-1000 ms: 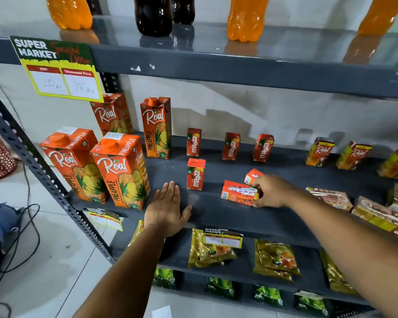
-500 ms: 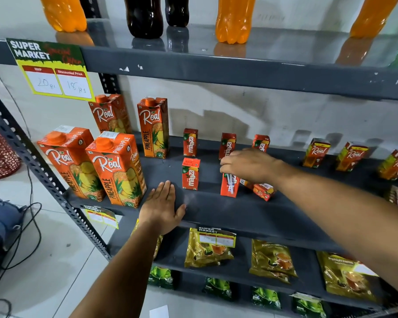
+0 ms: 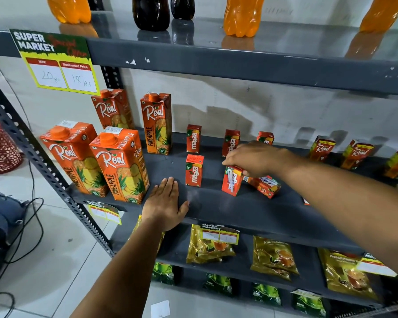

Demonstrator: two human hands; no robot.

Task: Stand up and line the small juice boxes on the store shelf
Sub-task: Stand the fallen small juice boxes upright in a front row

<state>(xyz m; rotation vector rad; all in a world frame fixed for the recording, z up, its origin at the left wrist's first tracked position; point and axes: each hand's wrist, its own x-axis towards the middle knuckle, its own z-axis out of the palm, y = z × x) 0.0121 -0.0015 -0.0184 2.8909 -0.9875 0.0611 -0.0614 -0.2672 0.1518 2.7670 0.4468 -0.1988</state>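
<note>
Small red Maaza juice boxes stand on the dark grey middle shelf (image 3: 251,210). Three stand in the back row, the leftmost (image 3: 193,138), the middle one (image 3: 230,142) and the third (image 3: 265,137) partly behind my wrist. One more upright box (image 3: 194,170) stands in front. My right hand (image 3: 253,159) grips the top of another Maaza box (image 3: 232,181), upright and slightly tilted, straw side facing me. Beside it a tipped box (image 3: 263,185) lies on the shelf. My left hand (image 3: 164,203) rests flat on the shelf's front edge, fingers spread.
Several tall Real pineapple cartons (image 3: 121,164) fill the shelf's left end. Small Real juice boxes (image 3: 321,149) stand at the back right. Soda bottles (image 3: 240,16) line the shelf above, tea packets (image 3: 207,245) the one below. A price tag (image 3: 55,60) hangs top left.
My right hand took a lying Maaza box from the shelf front, lifted it and turned it upright in the front row, right of the standing box. My left hand stayed put.
</note>
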